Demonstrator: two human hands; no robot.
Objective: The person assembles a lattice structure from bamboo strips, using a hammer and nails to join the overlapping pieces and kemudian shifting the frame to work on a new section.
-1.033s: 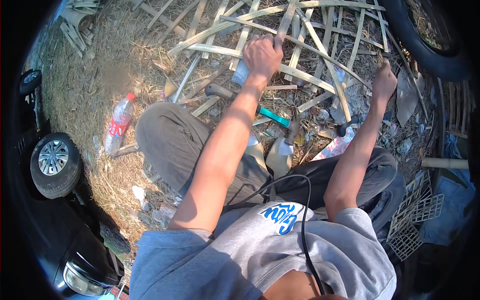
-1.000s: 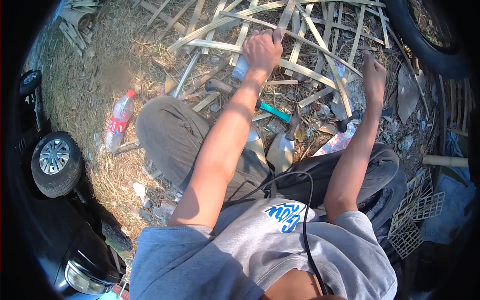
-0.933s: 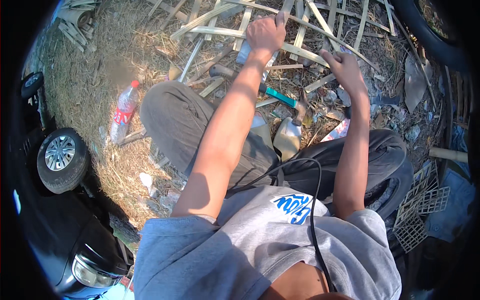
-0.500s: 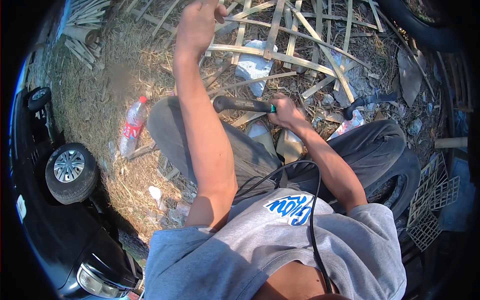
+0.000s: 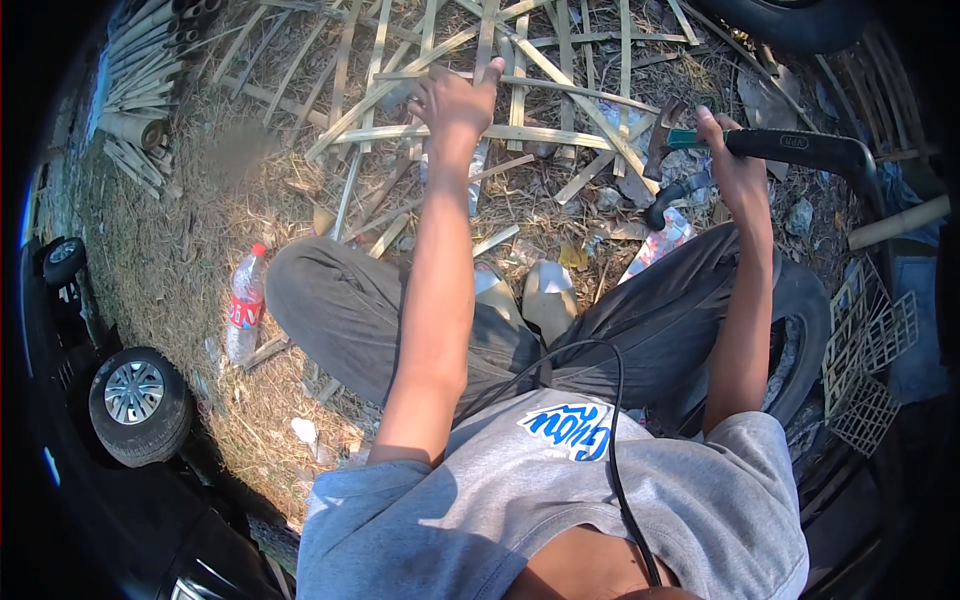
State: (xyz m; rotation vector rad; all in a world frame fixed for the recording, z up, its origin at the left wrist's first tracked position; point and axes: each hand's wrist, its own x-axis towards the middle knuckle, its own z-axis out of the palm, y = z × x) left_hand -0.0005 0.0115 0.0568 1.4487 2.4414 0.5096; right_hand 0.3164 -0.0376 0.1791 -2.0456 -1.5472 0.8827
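Note:
My left hand [image 5: 458, 105] is at the near part of a lattice of split bamboo strips [image 5: 570, 135]. Its fingers curl over a thin bamboo strip [image 5: 575, 90], the thumb pointing away; the fingertips are partly hidden. On the right, my right hand [image 5: 738, 165] grips a hammer [image 5: 800, 148] with a black rubber grip and a green shaft. The dark hammer head [image 5: 663, 138] points left, above the lattice's right edge. Below it on the ground lies another tool with a curved black handle [image 5: 680, 195]; its blade end cannot be made out.
A plastic bottle [image 5: 245, 305] with a red cap stands left of my knee. Bundled bamboo [image 5: 140, 100] lies at the far left. A dark vehicle with a silver-rimmed wheel [image 5: 138, 400] is on the left. A tyre [image 5: 800, 345] and plastic grids [image 5: 870, 360] are at the right.
My left hand has come down to the right onto the bamboo lattice. My right hand has carried the hammer up and right, away from my feet, and its head now shows.

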